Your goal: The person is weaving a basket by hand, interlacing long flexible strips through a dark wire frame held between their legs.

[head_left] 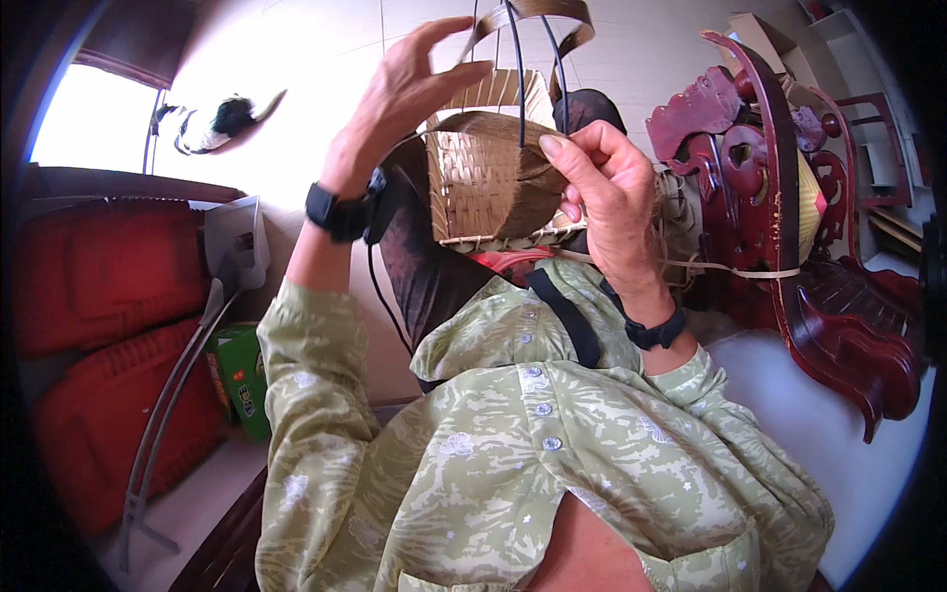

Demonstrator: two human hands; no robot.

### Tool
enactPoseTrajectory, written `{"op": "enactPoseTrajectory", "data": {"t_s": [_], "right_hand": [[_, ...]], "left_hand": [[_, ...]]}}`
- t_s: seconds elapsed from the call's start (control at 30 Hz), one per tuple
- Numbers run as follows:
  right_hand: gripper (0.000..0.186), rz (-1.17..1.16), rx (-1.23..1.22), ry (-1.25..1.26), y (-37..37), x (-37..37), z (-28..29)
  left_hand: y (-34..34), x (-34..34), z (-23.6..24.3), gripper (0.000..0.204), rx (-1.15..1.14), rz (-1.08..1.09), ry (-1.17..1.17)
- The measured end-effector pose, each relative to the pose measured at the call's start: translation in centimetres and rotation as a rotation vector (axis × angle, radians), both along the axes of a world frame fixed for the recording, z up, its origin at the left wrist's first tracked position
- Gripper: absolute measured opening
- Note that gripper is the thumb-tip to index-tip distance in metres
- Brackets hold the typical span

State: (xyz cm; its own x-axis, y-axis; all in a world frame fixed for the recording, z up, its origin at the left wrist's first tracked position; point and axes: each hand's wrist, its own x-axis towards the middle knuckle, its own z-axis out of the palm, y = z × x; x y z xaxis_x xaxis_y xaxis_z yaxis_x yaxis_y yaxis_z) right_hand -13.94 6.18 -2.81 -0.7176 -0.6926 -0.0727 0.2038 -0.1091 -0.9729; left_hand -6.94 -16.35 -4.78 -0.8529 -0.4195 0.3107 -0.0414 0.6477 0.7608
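Observation:
A woven bamboo basket [473, 187] rests between my knees, its open top facing away. Across its near side runs a flat, glossy brown strip [483, 123], which arches up and curls in a loop above the rim. My right hand [612, 183] pinches this strip against the basket's right side between thumb and fingers. At the upper left, my left hand [414, 94] is raised by the rim, thumb and forefinger apart beside the loop. Thin black cords [520, 74] rise from the basket between my hands. The strip hides part of the woven wall.
A carved dark red wooden chair [779, 187] stands at the right, a pale band tied round it. Red cushions [118, 276], a curved metal frame [173, 405] and a green box [242, 380] are at the left. A black-and-white animal [212, 123] lies on the floor beyond.

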Motion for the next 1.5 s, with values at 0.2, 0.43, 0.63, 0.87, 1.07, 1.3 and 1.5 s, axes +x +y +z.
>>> {"op": "enactPoseTrajectory", "data": {"t_s": [0.2, 0.43, 0.63, 0.87, 1.07, 1.3, 1.5], "right_hand": [[0.023, -0.01, -0.007, 0.024, 0.1, 0.2, 0.1], [0.023, -0.016, -0.004, 0.006, 0.0, 0.3, 0.1], [0.023, -0.011, -0.011, 0.024, 0.0, 0.4, 0.1], [0.023, -0.027, 0.026, 0.014, 0.1, 0.3, 0.0], [0.022, -0.028, 0.017, 0.026, -0.5, 0.5, 0.0], [0.022, -0.012, 0.047, 0.028, -0.2, 0.4, 0.2], [0.019, -0.038, 0.025, 0.001, 0.1, 0.3, 0.3]], "left_hand": [[1.5, -2.3, -0.8, 0.04, 0.097, -0.088, 0.14], [0.0, -1.1, -2.5, 0.027, 0.081, -0.048, 0.093], [-12.7, 6.3, -5.9, 0.023, 0.121, 0.64, 0.021], [-20.3, 24.9, -11.4, 0.035, 0.194, 1.011, -0.422], [-10.8, 18.5, -5.1, 0.04, -0.396, 0.921, -0.391], [1.0, 0.4, 1.1, 0.046, -0.476, -0.069, 0.11], [-2.9, -0.1, -5.0, 0.022, 0.27, -0.113, 0.171]]}}
